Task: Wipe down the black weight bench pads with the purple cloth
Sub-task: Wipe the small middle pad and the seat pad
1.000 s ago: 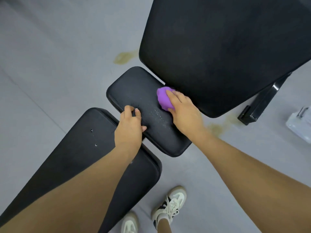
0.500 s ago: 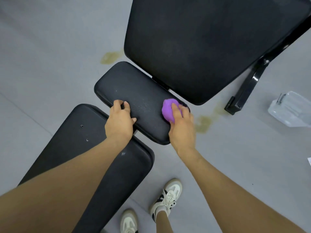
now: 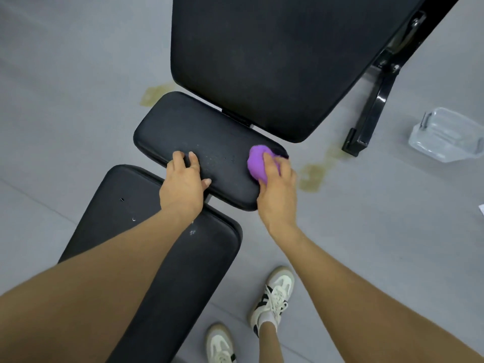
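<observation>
Now balled purple cloth (image 3: 258,163), matte rounded pad (image 3: 183,127)

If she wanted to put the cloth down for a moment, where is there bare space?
Bare: the big back pad, and the long pad's far-left part beside her left arm. The grey floor left of the pads is open too. Crowded: the small middle pad, where her left hand grips the near edge and her right hand presses the cloth.
</observation>
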Action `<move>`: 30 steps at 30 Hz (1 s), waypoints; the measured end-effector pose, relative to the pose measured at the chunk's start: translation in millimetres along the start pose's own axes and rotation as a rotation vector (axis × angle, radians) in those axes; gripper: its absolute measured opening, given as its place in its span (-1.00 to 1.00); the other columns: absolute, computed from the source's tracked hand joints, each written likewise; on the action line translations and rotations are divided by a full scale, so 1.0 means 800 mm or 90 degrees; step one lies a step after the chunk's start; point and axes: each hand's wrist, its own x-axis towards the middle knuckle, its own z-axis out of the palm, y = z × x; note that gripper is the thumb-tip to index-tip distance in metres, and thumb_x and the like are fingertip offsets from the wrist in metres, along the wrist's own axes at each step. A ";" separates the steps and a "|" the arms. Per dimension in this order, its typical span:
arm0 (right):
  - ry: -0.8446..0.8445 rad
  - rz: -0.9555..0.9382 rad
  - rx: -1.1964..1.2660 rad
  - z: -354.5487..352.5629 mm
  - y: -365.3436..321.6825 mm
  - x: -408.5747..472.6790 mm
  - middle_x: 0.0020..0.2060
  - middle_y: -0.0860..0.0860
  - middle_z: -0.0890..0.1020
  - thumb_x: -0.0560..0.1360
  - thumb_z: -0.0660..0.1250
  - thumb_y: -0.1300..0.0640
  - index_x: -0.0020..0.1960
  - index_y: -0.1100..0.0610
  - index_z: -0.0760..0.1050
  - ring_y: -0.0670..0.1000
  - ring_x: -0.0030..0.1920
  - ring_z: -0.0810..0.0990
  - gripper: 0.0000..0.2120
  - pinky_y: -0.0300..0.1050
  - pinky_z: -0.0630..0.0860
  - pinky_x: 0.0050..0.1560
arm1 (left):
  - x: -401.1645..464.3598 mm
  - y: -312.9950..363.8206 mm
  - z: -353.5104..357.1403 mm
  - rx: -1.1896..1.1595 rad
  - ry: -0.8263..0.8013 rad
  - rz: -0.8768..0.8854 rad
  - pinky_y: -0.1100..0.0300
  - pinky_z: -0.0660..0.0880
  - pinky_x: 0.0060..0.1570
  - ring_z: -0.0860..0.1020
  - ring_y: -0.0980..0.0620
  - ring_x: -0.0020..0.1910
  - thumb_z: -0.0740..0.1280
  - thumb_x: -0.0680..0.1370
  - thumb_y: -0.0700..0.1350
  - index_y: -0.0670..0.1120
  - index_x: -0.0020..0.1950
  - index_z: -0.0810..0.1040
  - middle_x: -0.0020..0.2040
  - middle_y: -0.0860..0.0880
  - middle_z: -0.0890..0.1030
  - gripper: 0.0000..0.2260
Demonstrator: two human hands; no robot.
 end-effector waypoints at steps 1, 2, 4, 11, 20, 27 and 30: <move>-0.017 -0.022 0.004 0.006 -0.003 -0.026 0.41 0.07 0.24 0.53 0.19 0.34 0.49 0.07 0.18 0.12 0.35 0.22 -0.43 -0.02 0.36 0.28 | 0.000 0.000 -0.001 0.003 -0.002 -0.002 -0.01 0.44 0.12 0.22 -0.12 0.34 0.23 0.58 0.01 -0.16 0.51 0.09 0.38 -0.15 0.14 -0.42; -0.035 -0.046 0.005 0.008 -0.006 -0.046 0.41 0.07 0.25 0.52 0.20 0.35 0.49 0.06 0.18 0.12 0.38 0.21 -0.42 0.00 0.37 0.30 | 0.000 0.001 -0.002 0.005 -0.002 -0.003 -0.02 0.44 0.11 0.22 -0.12 0.34 0.24 0.58 0.01 -0.16 0.51 0.09 0.38 -0.15 0.15 -0.42; -0.063 -0.085 -0.019 0.002 -0.003 -0.056 0.41 0.05 0.25 0.51 0.21 0.34 0.49 0.05 0.17 0.11 0.38 0.20 -0.40 0.03 0.43 0.24 | 0.000 0.003 -0.004 0.007 -0.005 -0.009 -0.01 0.44 0.10 0.22 -0.12 0.34 0.24 0.57 0.01 -0.15 0.51 0.10 0.37 -0.15 0.15 -0.41; -0.027 -0.003 -0.027 -0.015 -0.007 0.077 0.27 0.07 0.27 0.55 0.20 0.21 0.46 0.05 0.20 0.10 0.24 0.28 -0.50 -0.02 0.39 0.17 | 0.002 -0.001 -0.004 0.011 -0.007 -0.004 0.02 0.45 0.07 0.19 -0.09 0.36 0.23 0.58 0.03 -0.13 0.51 0.09 0.37 -0.13 0.13 -0.42; -0.107 -0.136 -0.057 0.000 -0.008 -0.046 0.38 0.10 0.24 0.53 0.23 0.26 0.49 0.07 0.17 0.15 0.33 0.25 -0.44 0.07 0.45 0.18 | 0.004 -0.002 -0.007 0.000 -0.007 -0.006 0.01 0.47 0.05 0.22 -0.09 0.32 0.28 0.55 0.04 -0.13 0.49 0.15 0.36 -0.13 0.16 -0.41; -0.059 -0.073 -0.059 0.010 -0.046 0.077 0.34 0.07 0.24 0.56 0.21 0.17 0.49 0.07 0.16 0.13 0.30 0.26 -0.48 0.04 0.36 0.26 | 0.004 -0.004 -0.003 -0.010 0.005 -0.005 0.03 0.46 0.03 0.21 -0.07 0.33 0.27 0.56 0.04 -0.10 0.49 0.13 0.38 -0.12 0.14 -0.42; -0.066 -0.110 -0.075 0.005 -0.033 0.045 0.35 0.07 0.25 0.56 0.22 0.16 0.49 0.05 0.15 0.13 0.28 0.28 -0.47 0.04 0.40 0.20 | 0.003 -0.006 -0.003 -0.025 0.007 -0.007 0.05 0.46 0.01 0.22 -0.06 0.32 0.27 0.55 0.04 -0.08 0.50 0.14 0.37 -0.10 0.15 -0.42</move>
